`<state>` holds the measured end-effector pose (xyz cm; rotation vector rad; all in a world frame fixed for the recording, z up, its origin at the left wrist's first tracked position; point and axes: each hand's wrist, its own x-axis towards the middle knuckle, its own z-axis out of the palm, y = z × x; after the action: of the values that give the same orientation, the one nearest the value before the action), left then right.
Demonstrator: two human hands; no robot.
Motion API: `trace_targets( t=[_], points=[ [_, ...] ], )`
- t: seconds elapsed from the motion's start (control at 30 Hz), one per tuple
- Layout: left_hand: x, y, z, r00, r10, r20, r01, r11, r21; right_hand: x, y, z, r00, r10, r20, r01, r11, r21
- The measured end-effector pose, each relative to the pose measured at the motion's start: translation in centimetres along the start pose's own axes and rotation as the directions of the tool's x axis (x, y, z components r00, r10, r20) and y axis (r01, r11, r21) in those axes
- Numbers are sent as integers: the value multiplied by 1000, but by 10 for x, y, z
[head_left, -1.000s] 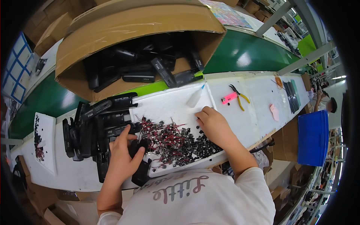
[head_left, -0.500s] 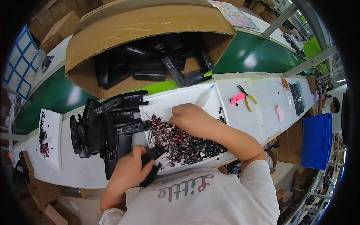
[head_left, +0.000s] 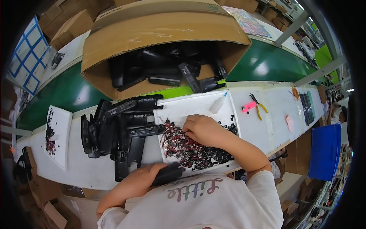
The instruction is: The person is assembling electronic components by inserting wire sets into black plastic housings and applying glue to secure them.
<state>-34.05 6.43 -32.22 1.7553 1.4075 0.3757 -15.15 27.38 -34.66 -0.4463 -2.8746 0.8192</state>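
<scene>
My left hand (head_left: 142,178) is closed round a black plastic housing (head_left: 169,173), held low in front of my shirt at the tray's near edge. My right hand (head_left: 201,129) reaches over the white foam tray (head_left: 179,107), its fingers curled together at the heap. That heap holds small black parts with red and black wires (head_left: 183,147); whatever sits between the right fingertips is hidden. Left of the tray lies a pile of more black housings (head_left: 110,129), some bearing printed labels.
An open cardboard box (head_left: 164,30) full of black housings stands behind the tray. To the right lie a white dropper bottle (head_left: 218,105), a pink lighter-like object (head_left: 249,107) and yellow-handled pliers (head_left: 261,110). A smaller foam tray (head_left: 61,141) with loose parts sits far left.
The whole view has shifted slightly. In my left hand the housing has turned from tilted to lying more level, pointing right. My right hand stays at the heap of parts.
</scene>
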Motion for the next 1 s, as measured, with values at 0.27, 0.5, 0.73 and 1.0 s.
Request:
trace_targets(
  t=[0.27, 0.5, 0.73, 1.0],
  points=[
    [-8, 1, 9, 947, -306, -101, 272, 927, -257, -1, 3, 1, 999, 15, -31, -14, 999, 37],
    [28, 6, -67, 597, -128, -792, 199, 980, -8, -1, 0, -2, 993, 50, -104, -42, 995, 86],
    [54, -2, -71, 359, 47, -932, 238, 961, 141, -15, -1, -2, 951, 193, -241, -126, 955, 267],
    [85, 16, 28, 889, -223, -401, -336, 279, -900, -23, -11, -25, 855, -76, -513, 196, 963, 184]
  ],
)
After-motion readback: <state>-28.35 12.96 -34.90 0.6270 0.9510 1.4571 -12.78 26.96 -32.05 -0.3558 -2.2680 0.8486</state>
